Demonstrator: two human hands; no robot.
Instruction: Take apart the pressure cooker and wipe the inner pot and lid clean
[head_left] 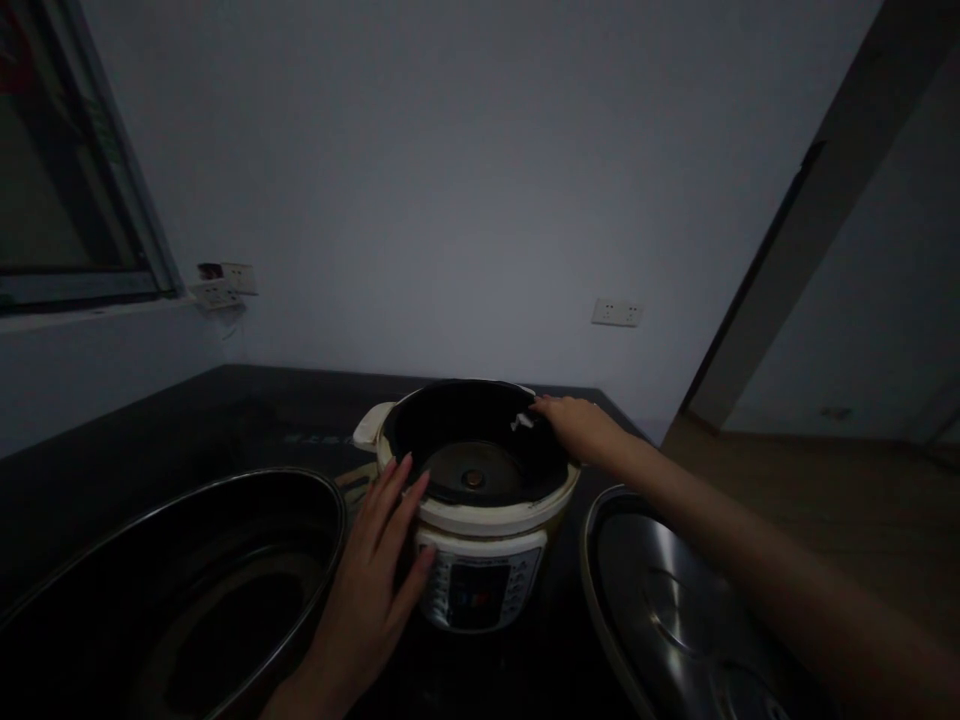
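Observation:
A white electric pressure cooker (487,517) with a dark, round inside and a front control panel stands uncovered on the black countertop. My left hand (375,560), fingers spread, lies against its front left rim. At the right rim is my right hand (581,428), its fingers bent over the edge and partly hidden. A small whitish scrap (523,422) shows against the inner wall beside those fingertips; I cannot tell whether they hold it. Left of the cooker sits a large dark pot (341,500). A round, shiny metal lid (667,560) lies to the right, under my right forearm.
The black countertop (277,400) runs back to a pale wall (420,200). Wall sockets (616,313) are mounted behind the cooker, and more sockets (238,278) are at the left by the window (67,150). Past the counter's right edge is the floor (787,490).

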